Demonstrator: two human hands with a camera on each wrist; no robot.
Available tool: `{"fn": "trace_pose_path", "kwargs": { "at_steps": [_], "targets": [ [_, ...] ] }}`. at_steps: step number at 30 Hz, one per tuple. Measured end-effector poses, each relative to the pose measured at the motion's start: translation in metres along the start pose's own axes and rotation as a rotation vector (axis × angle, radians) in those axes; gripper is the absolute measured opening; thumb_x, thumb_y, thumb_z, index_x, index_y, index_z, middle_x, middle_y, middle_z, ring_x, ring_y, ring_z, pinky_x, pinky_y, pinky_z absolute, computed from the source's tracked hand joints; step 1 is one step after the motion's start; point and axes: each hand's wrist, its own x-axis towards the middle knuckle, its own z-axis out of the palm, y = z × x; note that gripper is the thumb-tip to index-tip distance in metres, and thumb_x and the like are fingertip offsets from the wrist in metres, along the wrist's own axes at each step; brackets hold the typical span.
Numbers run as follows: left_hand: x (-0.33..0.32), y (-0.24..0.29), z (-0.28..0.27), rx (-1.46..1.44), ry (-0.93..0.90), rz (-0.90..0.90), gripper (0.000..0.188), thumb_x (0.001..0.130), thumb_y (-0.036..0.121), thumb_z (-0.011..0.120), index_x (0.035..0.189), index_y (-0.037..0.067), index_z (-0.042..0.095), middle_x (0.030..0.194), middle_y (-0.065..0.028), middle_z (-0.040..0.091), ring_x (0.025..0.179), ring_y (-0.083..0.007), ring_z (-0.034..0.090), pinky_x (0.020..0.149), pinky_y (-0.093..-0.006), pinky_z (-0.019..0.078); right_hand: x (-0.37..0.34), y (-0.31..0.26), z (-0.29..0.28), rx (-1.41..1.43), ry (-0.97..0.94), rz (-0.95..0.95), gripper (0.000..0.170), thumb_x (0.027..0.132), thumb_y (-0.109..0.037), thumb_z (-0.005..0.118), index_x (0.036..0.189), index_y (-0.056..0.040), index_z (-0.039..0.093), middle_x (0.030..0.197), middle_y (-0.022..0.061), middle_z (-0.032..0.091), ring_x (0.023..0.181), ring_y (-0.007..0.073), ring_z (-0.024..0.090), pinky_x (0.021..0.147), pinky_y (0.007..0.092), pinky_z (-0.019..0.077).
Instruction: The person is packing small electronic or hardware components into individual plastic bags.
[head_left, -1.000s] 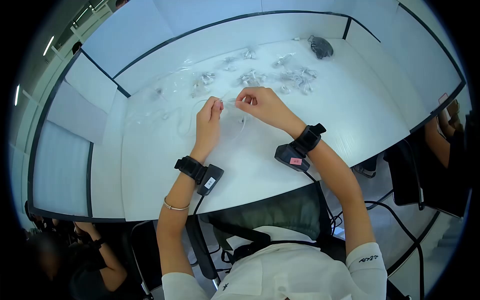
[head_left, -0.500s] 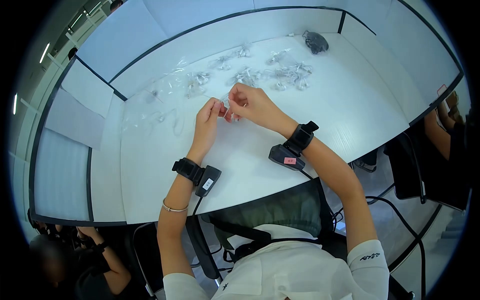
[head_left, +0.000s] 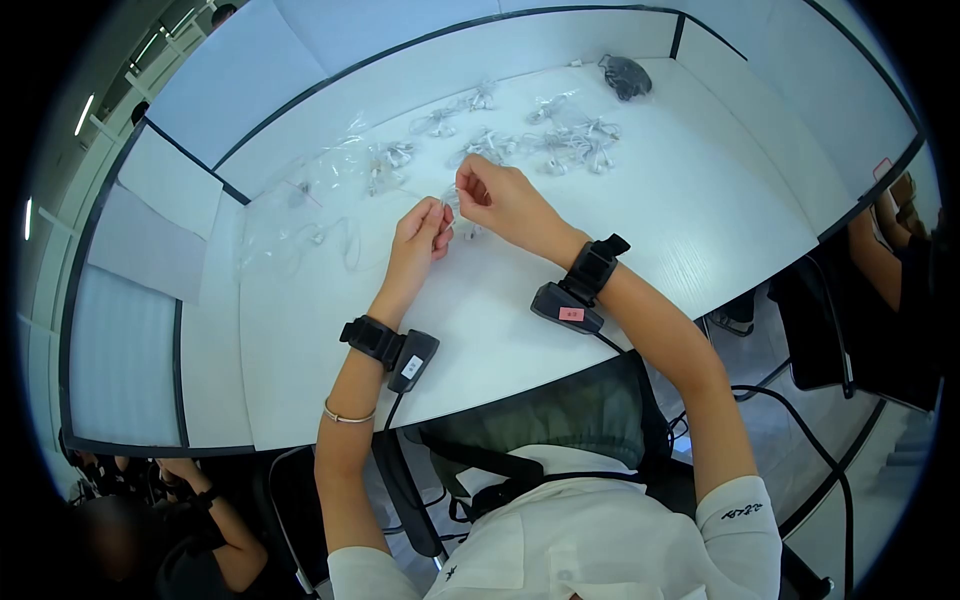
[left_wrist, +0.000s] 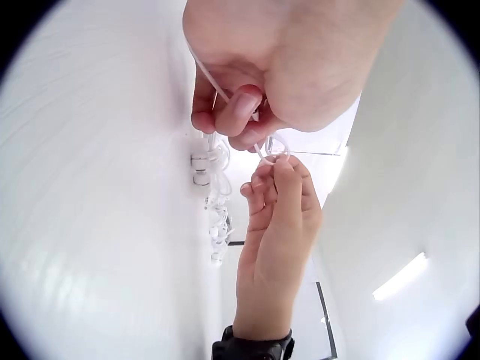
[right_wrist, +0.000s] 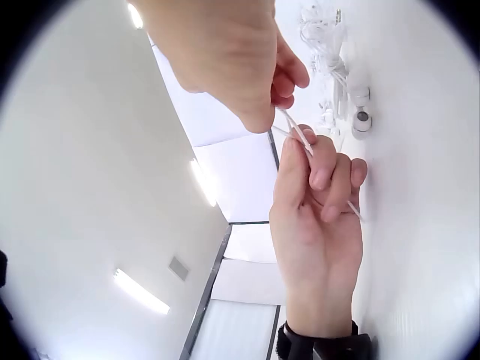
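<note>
My left hand (head_left: 422, 235) grips a thin white earphone cord (right_wrist: 301, 135) between thumb and curled fingers. One strand runs across the palm side of that hand in the left wrist view. Close beside it, my right hand (head_left: 515, 205) pinches a small loop (left_wrist: 282, 142) of the same cord with thumb and fingertips. Both hands are above the white table (head_left: 620, 250), with the cord stretched across the short gap between them. In the right wrist view a white earbud (right_wrist: 361, 121) shows just past the left fingers.
Several bundles of coiled white earphones (head_left: 585, 145) lie toward the back, some in clear wrapping. Clear plastic bags (head_left: 330, 180) spread over the back left. A dark grey pouch (head_left: 626, 78) sits at the back right. Low white partition walls (head_left: 440, 75) border the table.
The hands have come closer together, my right hand shifting left and a little up in view. The left fingers, spread half a second ago, are now curled in. The long hanging cord loop no longer shows.
</note>
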Motion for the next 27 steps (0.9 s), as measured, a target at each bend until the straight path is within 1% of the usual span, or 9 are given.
{"fn": "trace_pose_path", "kwargs": {
  "at_steps": [4,7,10,13,16,19,22,25,27],
  "targets": [
    [-0.001,0.002,0.000,0.021,-0.030,-0.009,0.027,0.096,0.027,0.040,0.084,0.005,0.048,0.061,0.0037,0.036,0.050,-0.0025,0.027,0.044,-0.0168,0.0219,0.001,0.004,-0.002,-0.144,0.021,-0.080,0.012,0.079,-0.003,0.057,0.087,-0.0011,0.048,0.072,0.0107,0.056,0.064,0.0189,0.057,0.060,0.0289,0.0460],
    [0.000,-0.002,0.001,0.022,-0.005,-0.037,0.027,0.096,0.026,0.040,0.085,0.004,0.049,0.061,0.0041,0.034,0.050,-0.0030,0.026,0.044,-0.0177,0.0209,0.000,0.004,-0.003,-0.189,0.031,-0.128,0.014,0.079,-0.003,0.058,0.089,-0.0020,0.048,0.074,0.0109,0.057,0.065,0.0211,0.057,0.061,0.0299,0.0462],
    [0.000,0.002,-0.002,0.009,-0.087,-0.045,0.027,0.096,0.026,0.039,0.086,0.003,0.050,0.062,0.0048,0.031,0.050,-0.0036,0.025,0.044,-0.0183,0.0198,0.000,0.003,-0.005,-0.211,0.007,-0.117,0.015,0.079,-0.003,0.058,0.090,-0.0033,0.048,0.077,0.0100,0.056,0.068,0.0212,0.058,0.061,0.0300,0.0465],
    [-0.001,0.004,-0.002,0.000,-0.120,-0.070,0.027,0.096,0.025,0.040,0.085,0.003,0.051,0.062,0.0046,0.031,0.053,-0.0039,0.024,0.046,-0.0183,0.0209,0.000,-0.001,-0.007,-0.350,0.028,-0.167,0.016,0.078,-0.004,0.058,0.091,-0.0047,0.049,0.080,0.0087,0.056,0.069,0.0210,0.057,0.061,0.0297,0.0469],
    [-0.001,0.003,-0.004,0.029,-0.125,-0.066,0.027,0.097,0.026,0.038,0.084,0.004,0.050,0.062,0.0057,0.029,0.051,-0.0042,0.025,0.048,-0.0176,0.0212,0.000,0.001,-0.007,-0.398,0.039,-0.184,0.015,0.079,-0.005,0.057,0.091,-0.0055,0.049,0.081,0.0075,0.055,0.069,0.0205,0.057,0.061,0.0295,0.0472],
    [0.000,0.000,-0.004,-0.016,-0.060,-0.054,0.026,0.097,0.026,0.038,0.082,0.006,0.048,0.062,0.0058,0.029,0.052,-0.0045,0.025,0.050,-0.0171,0.0225,0.000,0.000,-0.008,-0.391,0.060,-0.196,0.014,0.079,-0.006,0.057,0.092,-0.0058,0.050,0.082,0.0073,0.056,0.069,0.0199,0.057,0.061,0.0295,0.0472],
    [-0.001,0.001,-0.004,-0.014,-0.055,-0.052,0.025,0.097,0.025,0.039,0.081,0.007,0.047,0.062,0.0060,0.029,0.053,-0.0044,0.026,0.051,-0.0166,0.0230,0.000,0.006,-0.005,-0.319,0.062,-0.138,0.015,0.080,-0.006,0.057,0.094,-0.0052,0.051,0.081,0.0078,0.058,0.068,0.0189,0.058,0.060,0.0291,0.0471],
    [-0.001,0.001,-0.005,-0.017,-0.061,-0.047,0.024,0.097,0.025,0.039,0.082,0.007,0.047,0.063,0.0060,0.030,0.054,-0.0041,0.027,0.050,-0.0165,0.0229,0.000,0.009,-0.004,-0.173,0.040,-0.050,0.014,0.083,-0.008,0.055,0.097,-0.0029,0.054,0.078,0.0087,0.058,0.066,0.0181,0.058,0.059,0.0283,0.0465],
    [-0.001,0.002,-0.004,-0.026,-0.048,-0.038,0.026,0.096,0.026,0.039,0.080,0.007,0.047,0.062,0.0064,0.030,0.053,-0.0034,0.025,0.049,-0.0170,0.0223,0.001,0.019,-0.001,-0.108,0.025,-0.077,0.014,0.086,-0.009,0.053,0.097,-0.0008,0.055,0.074,0.0079,0.057,0.064,0.0161,0.057,0.058,0.0274,0.0454]
  ]
}}
